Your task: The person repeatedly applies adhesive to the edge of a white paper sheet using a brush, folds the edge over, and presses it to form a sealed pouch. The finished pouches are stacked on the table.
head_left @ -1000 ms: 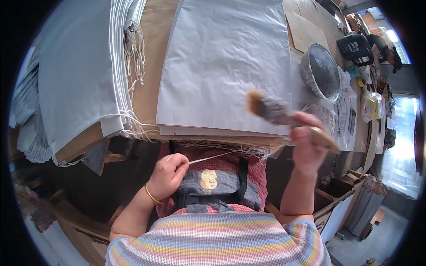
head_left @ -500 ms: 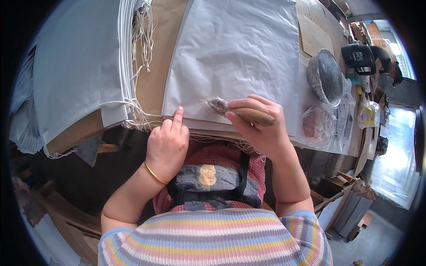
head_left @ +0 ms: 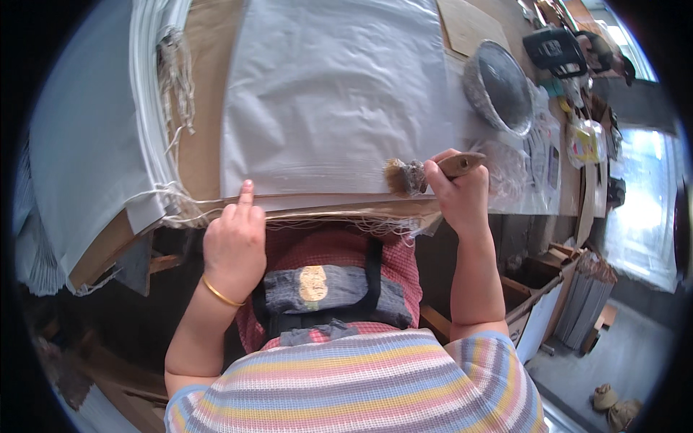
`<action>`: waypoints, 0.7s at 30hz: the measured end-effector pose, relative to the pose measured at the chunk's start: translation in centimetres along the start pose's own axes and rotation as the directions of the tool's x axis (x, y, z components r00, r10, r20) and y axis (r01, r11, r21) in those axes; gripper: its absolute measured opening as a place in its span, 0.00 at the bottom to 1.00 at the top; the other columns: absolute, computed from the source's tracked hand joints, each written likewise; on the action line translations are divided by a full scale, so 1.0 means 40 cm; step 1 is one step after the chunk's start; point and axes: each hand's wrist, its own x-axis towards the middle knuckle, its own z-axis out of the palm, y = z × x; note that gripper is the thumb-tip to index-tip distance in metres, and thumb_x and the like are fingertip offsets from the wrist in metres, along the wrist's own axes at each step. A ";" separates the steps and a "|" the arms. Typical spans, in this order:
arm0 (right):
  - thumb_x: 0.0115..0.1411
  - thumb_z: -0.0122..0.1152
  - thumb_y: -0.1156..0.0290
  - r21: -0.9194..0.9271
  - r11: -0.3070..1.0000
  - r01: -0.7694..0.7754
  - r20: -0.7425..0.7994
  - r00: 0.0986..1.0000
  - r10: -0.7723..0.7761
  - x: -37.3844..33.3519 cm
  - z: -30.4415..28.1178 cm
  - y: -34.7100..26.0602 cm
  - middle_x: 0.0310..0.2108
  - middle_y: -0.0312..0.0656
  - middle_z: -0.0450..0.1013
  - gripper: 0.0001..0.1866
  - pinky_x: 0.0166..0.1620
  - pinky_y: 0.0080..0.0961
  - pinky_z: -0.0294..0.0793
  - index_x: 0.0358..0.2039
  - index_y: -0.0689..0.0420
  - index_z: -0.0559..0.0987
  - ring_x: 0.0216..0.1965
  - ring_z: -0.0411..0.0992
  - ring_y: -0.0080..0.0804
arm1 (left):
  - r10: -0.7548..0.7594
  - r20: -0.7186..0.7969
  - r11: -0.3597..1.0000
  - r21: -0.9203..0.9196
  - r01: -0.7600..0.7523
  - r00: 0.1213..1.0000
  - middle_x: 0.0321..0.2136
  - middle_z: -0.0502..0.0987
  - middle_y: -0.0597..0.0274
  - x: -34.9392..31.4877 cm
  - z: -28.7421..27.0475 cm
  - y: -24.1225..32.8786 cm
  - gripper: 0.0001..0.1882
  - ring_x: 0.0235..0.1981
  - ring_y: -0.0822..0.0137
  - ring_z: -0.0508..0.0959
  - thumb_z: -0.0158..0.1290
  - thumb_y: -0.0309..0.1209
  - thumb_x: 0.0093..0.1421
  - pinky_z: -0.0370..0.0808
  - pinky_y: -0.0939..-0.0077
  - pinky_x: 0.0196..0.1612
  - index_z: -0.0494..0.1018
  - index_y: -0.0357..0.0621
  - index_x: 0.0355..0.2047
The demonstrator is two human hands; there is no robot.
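Observation:
My right hand [head_left: 463, 189] grips a brush by its wooden handle [head_left: 462, 164]. The pale, worn bristles [head_left: 398, 178] point left and meet the right part of a white sheet's [head_left: 332, 94] near edge. A faint wet-looking streak runs along that edge. At the sheet's near left corner, the stretched index finger of my left hand [head_left: 237, 238] rests on the paper. Its other fingers are bent and hold nothing I can see. Brown board or paper layers [head_left: 339, 209] show just below the sheet's edge, with loose strings hanging from them.
To the left stands a stack of folded white sheets [head_left: 86, 144] with knotted cords [head_left: 178, 79] beside it. A round crusted basin [head_left: 499, 88] sits on the right, near clear plastic [head_left: 541, 144] and a yellow packet [head_left: 586, 141]. A black container [head_left: 554, 52] is farther back.
My right hand has swept the brush rightward along the sheet's near edge, and its bristles now show broad side on. My left finger stays at the near left corner. The whole view has shifted.

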 end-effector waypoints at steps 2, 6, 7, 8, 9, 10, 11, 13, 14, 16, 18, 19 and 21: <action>0.51 0.61 0.71 -0.066 0.996 0.063 -0.068 0.995 -0.068 0.003 -0.012 0.037 0.18 0.46 0.72 0.08 0.27 0.31 0.71 0.22 0.62 0.77 0.19 0.72 0.37 | 0.013 0.013 1.000 -0.027 -0.013 1.000 0.55 0.70 0.44 0.004 -0.003 -0.003 0.03 0.32 0.55 0.74 0.49 0.20 0.51 0.74 0.64 0.36 0.66 0.37 0.27; 0.47 0.60 0.69 -0.306 0.945 0.117 -0.126 0.979 -0.162 0.026 0.008 0.030 0.19 0.49 0.71 0.09 0.29 0.39 0.71 0.18 0.61 0.73 0.24 0.72 0.50 | -0.002 0.043 1.000 -0.006 0.003 0.999 0.55 0.70 0.44 0.010 -0.011 0.008 0.04 0.31 0.53 0.74 0.50 0.23 0.56 0.73 0.63 0.36 0.66 0.36 0.27; 0.47 0.60 0.69 -0.369 0.920 0.131 -0.123 0.974 -0.188 0.031 0.007 0.021 0.19 0.49 0.70 0.10 0.29 0.40 0.71 0.17 0.61 0.73 0.24 0.72 0.51 | -0.009 0.048 1.000 0.005 0.009 0.999 0.55 0.70 0.44 0.010 -0.012 0.010 0.04 0.31 0.53 0.74 0.50 0.22 0.56 0.73 0.63 0.36 0.66 0.35 0.27; 0.50 0.61 0.70 -0.303 0.928 0.215 -0.091 0.963 -0.253 0.033 -0.004 0.024 0.17 0.44 0.71 0.07 0.26 0.34 0.70 0.20 0.60 0.76 0.20 0.72 0.42 | -0.016 0.054 1.000 0.015 0.016 0.998 0.55 0.70 0.44 0.011 -0.011 0.013 0.04 0.32 0.53 0.74 0.50 0.22 0.55 0.73 0.62 0.36 0.66 0.35 0.27; 0.52 0.61 0.70 -0.009 0.981 0.192 -0.098 0.976 -0.192 0.030 -0.032 0.030 0.18 0.39 0.72 0.06 0.25 0.30 0.68 0.22 0.60 0.78 0.20 0.71 0.34 | -0.030 0.058 0.999 0.022 0.028 0.998 0.55 0.69 0.44 0.010 -0.010 0.013 0.04 0.32 0.52 0.74 0.50 0.22 0.55 0.73 0.62 0.37 0.66 0.35 0.28; 0.54 0.60 0.71 0.286 0.946 0.152 -0.088 0.987 -0.133 0.025 -0.073 0.042 0.19 0.35 0.72 0.06 0.23 0.26 0.66 0.25 0.60 0.80 0.19 0.69 0.26 | -0.031 0.063 0.999 0.017 0.030 0.998 0.55 0.69 0.44 0.009 -0.011 0.012 0.04 0.32 0.52 0.74 0.50 0.23 0.55 0.73 0.62 0.37 0.66 0.35 0.27; 0.58 0.60 0.72 0.523 0.846 0.099 -0.164 0.986 -0.014 0.013 -0.117 0.051 0.21 0.30 0.72 0.07 0.24 0.18 0.64 0.32 0.62 0.82 0.21 0.66 0.16 | -0.033 0.068 0.999 0.013 0.032 0.997 0.55 0.69 0.44 0.008 -0.011 0.011 0.04 0.32 0.52 0.74 0.50 0.23 0.55 0.73 0.62 0.37 0.66 0.35 0.27; 0.59 0.62 0.72 0.633 0.721 0.282 -0.427 0.904 0.022 -0.017 -0.200 0.096 0.31 0.36 0.76 0.09 0.32 0.14 0.67 0.39 0.61 0.82 0.28 0.69 0.18 | -0.022 0.075 1.000 0.006 0.021 0.997 0.56 0.69 0.43 0.007 -0.015 0.008 0.04 0.32 0.52 0.75 0.50 0.23 0.55 0.74 0.62 0.36 0.67 0.36 0.27; 0.58 0.63 0.74 0.457 0.838 0.298 -0.495 0.868 -0.039 -0.024 -0.239 0.152 0.37 0.39 0.77 0.11 0.37 0.17 0.70 0.41 0.64 0.81 0.31 0.70 0.19 | -0.012 0.076 1.000 0.002 0.012 0.997 0.56 0.68 0.42 0.006 -0.017 0.006 0.04 0.33 0.53 0.75 0.50 0.22 0.54 0.74 0.62 0.35 0.67 0.36 0.27; 0.58 0.60 0.80 -0.261 0.936 0.235 -0.465 0.819 -0.336 -0.024 -0.294 0.299 0.36 0.41 0.77 0.13 0.39 0.22 0.72 0.45 0.62 0.80 0.31 0.73 0.28 | 0.025 0.016 0.999 -0.047 -0.024 1.000 0.53 0.70 0.43 0.009 -0.025 0.006 0.04 0.31 0.54 0.75 0.51 0.22 0.54 0.74 0.64 0.34 0.67 0.36 0.27; 0.55 0.59 0.83 -0.542 0.829 0.138 -0.316 0.880 -0.353 -0.061 -0.322 0.400 0.35 0.43 0.76 0.16 0.40 0.26 0.73 0.45 0.59 0.80 0.33 0.74 0.35 | 0.066 -0.107 0.986 -0.149 -0.082 0.992 0.46 0.76 0.46 0.017 -0.043 0.003 0.04 0.28 0.54 0.74 0.52 0.22 0.55 0.72 0.65 0.33 0.68 0.35 0.27; 0.53 0.58 0.84 -0.599 0.791 0.125 -0.237 0.916 -0.324 -0.080 -0.330 0.429 0.35 0.43 0.75 0.18 0.41 0.28 0.74 0.45 0.58 0.80 0.34 0.74 0.37 | 0.020 -0.042 0.948 -0.316 -0.032 0.999 0.40 0.76 0.49 0.015 -0.067 0.008 0.03 0.26 0.57 0.73 0.52 0.21 0.55 0.70 0.67 0.31 0.69 0.35 0.27; 0.50 0.57 0.86 -0.674 0.723 0.150 -0.154 0.929 -0.336 -0.108 -0.327 0.430 0.36 0.44 0.75 0.20 0.41 0.31 0.74 0.44 0.57 0.80 0.36 0.75 0.42 | -0.041 0.107 0.790 -0.605 0.098 0.993 0.27 0.76 0.54 -0.002 -0.139 0.036 0.03 0.22 0.61 0.71 0.52 0.19 0.55 0.68 0.72 0.27 0.70 0.35 0.25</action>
